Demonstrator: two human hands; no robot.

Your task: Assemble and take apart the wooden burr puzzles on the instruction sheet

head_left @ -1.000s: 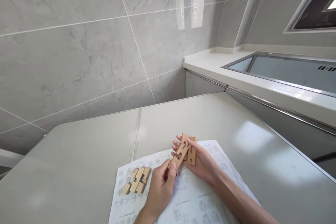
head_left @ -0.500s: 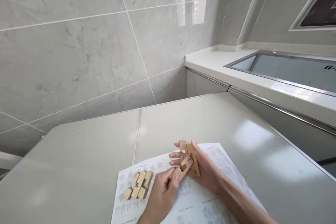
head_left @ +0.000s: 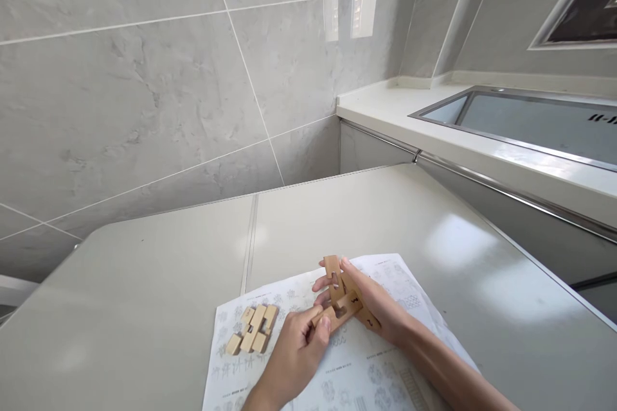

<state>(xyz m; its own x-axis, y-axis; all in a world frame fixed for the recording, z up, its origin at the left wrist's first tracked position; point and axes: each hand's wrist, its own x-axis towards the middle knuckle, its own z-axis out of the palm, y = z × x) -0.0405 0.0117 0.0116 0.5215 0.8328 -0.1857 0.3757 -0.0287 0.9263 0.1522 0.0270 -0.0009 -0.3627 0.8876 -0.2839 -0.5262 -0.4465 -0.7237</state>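
Observation:
My left hand [head_left: 294, 350] pinches one end of a notched wooden puzzle piece [head_left: 351, 306] marked 3, held slantwise with its notch facing up. My right hand [head_left: 388, 311] is curled around two more wooden pieces: an upright notched piece [head_left: 331, 265], and a piece marked 2 [head_left: 371, 321], partly hidden behind the one marked 3. The pieces cross and seem to touch; whether they interlock I cannot tell. To the left, a cluster of light wooden puzzle pieces [head_left: 258, 329] lies on the printed paper sheet [head_left: 344, 376]. Both hands are above this sheet.
Beneath the sheet is a glossy pale table [head_left: 159, 308] with a seam [head_left: 250, 237]. Behind it rises a grey tiled wall [head_left: 144, 96]. At right stands a white counter [head_left: 376, 103] with a metal-rimmed sink [head_left: 530, 128].
The piece marked 3 has turned flatter, its numbered end swinging right across the piece marked 2. That piece now leans more, and the upright piece has tilted left. The light cluster stays put.

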